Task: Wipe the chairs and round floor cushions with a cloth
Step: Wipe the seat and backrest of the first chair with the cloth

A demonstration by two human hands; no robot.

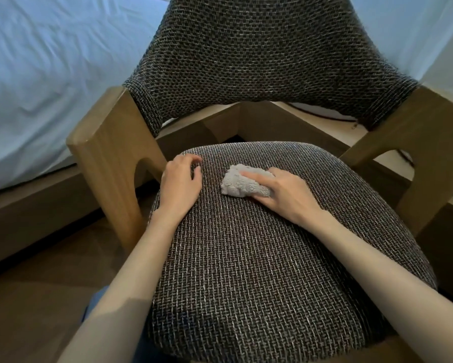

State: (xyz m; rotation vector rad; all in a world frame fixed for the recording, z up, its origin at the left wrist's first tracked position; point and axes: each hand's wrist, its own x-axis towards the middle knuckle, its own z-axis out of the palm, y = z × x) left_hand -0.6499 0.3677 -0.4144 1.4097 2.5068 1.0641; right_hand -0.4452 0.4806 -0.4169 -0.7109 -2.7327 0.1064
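The right hand (285,195) grips a bunched grey terry cloth (239,183), forefinger laid straight across its top and the other fingers curled round it, pressing it onto the chair's woven brown seat cushion (259,258). Just left of that grip, apart from the cloth, the left hand (179,186) rests on the cushion's edge, fingers loosely bent and holding nothing. Beyond the grip rises the woven backrest (259,61). A wooden armrest (110,142) stands left of it.
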